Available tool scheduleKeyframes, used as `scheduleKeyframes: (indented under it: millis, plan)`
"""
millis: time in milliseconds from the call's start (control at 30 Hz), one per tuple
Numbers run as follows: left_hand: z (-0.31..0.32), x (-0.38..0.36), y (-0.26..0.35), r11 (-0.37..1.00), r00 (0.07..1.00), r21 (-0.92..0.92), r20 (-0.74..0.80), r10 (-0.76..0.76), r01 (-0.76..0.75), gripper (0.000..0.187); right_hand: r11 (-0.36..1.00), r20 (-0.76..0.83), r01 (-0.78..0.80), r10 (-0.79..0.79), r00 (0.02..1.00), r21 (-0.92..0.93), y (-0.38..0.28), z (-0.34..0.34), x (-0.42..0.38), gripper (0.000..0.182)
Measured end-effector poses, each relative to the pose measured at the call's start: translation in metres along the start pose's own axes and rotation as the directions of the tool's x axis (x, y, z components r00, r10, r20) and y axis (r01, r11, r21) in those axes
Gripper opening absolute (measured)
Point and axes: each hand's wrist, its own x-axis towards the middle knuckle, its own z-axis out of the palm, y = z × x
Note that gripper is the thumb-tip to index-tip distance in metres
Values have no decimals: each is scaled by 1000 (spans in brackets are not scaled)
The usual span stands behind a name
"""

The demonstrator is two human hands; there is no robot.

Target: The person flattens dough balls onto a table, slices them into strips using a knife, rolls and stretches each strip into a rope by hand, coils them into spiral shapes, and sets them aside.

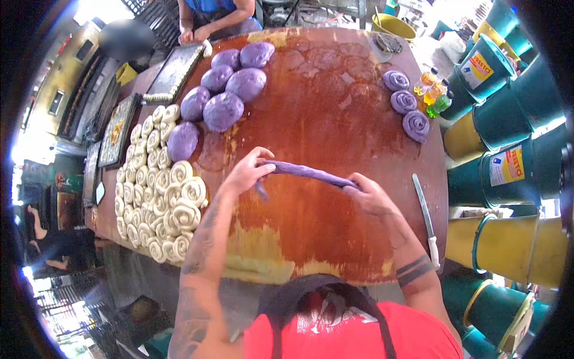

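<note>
A long purple dough rope stretches between my two hands over the wooden table. My left hand is closed round one end, and a short tail of dough hangs below it. At the other end, my right hand grips the rope with its fingers wrapped round it. Large purple dough balls lie together at the upper left of the table. Coiled purple dough spirals form a short row at the far right. Many pale dough spirals crowd the left side.
A bread knife with a white handle lies along the right edge. Small bottles stand near the purple spirals. Green and yellow buckets line the right side. Across the table, a person's hands are near a dark tray.
</note>
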Motion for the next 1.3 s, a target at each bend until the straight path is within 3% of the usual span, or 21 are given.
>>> scheduleKeyframes:
  millis: [33, 133, 167, 200, 233, 267, 300, 367, 433, 500, 600, 667, 733, 767, 800, 867, 900, 1000, 1067, 1200, 1300]
  plan:
    - [-6, -26, 15, 968, 981, -177, 103, -165, 181, 21, 998, 17, -30, 29, 999, 58, 8, -5, -20, 29]
    - [8, -75, 8, 947, 948, 314, 278, -158, 65, 23, 972, 60, -69, 85, 995, -225, 26, -4, -57, 30]
    - [22, -79, 10, 838, 888, 522, 297, -351, 157, 27, 879, -22, -31, 24, 999, -477, 27, 8, -62, 32]
    - [38, -78, -29, 689, 968, 706, 251, -28, -163, 30, 719, -81, -16, -56, 995, -694, 30, 26, -63, 34]
    - [55, -75, -68, 387, 909, 835, 283, 306, -390, 32, 506, -116, -23, -153, 981, -862, 31, 42, -60, 37]
    - [80, -74, -68, 498, 913, 791, 177, 368, -354, 37, 680, -101, 59, -193, 976, -731, 22, 57, -43, 49]
    - [110, -72, -65, 604, 910, 729, 60, 411, -321, 42, 791, -167, 189, -344, 924, -582, 25, 85, -25, 47]
    - [156, -81, -85, 714, 932, 619, 89, 351, -328, 58, 778, -180, 255, -424, 888, -574, 37, 142, -10, 52]
    - [173, -131, -82, 572, 922, 743, 164, 349, -349, 69, 615, -146, 179, -440, 886, -768, 38, 178, -52, 65]
    - [168, -182, -96, 609, 912, 680, 277, 301, -408, 78, 730, -82, 209, -341, 937, -650, 50, 191, -111, 75]
    - [174, -219, -117, 633, 916, 662, 281, 285, -400, 76, 740, -34, 164, -245, 969, -653, 57, 202, -166, 79]
    - [181, -198, -107, 612, 931, 706, 204, 304, -355, 73, 705, -185, 128, -349, 919, -697, 66, 195, -127, 78]
    - [165, -142, -69, 486, 953, 840, 108, 282, -239, 67, 656, -316, -14, -345, 884, -755, 56, 168, -68, 75]
    - [159, -103, -78, 469, 935, 875, -58, 349, -120, 67, 610, -377, -129, -297, 878, -781, 40, 145, -36, 72]
    - [151, -68, -73, 558, 923, 828, -254, 288, 53, 67, 623, -423, -198, -236, 875, -757, 34, 124, -4, 70]
    - [124, -18, -76, 510, 894, 826, -391, 216, 238, 73, 639, -463, -251, -186, 867, -727, 39, 106, 16, 68]
    - [120, -20, -64, 417, 927, 877, -334, 168, 241, 73, 645, -456, -236, -196, 868, -727, 46, 101, 16, 68]
    - [132, -75, -86, 356, 972, 933, -36, 233, -51, 69, 671, -407, -107, -308, 860, -734, 68, 118, -31, 69]
    - [137, -140, -74, 491, 988, 860, 91, 124, -141, 73, 709, -320, 14, -337, 885, -705, 74, 135, -101, 73]
    - [163, -233, -91, 503, 996, 862, 23, 90, -65, 76, 740, -210, 33, -233, 950, -672, 98, 148, -191, 71]
    - [148, -197, -100, 439, 982, 898, -46, 186, -41, 72, 691, -237, 9, -260, 936, -722, 111, 121, -153, 66]
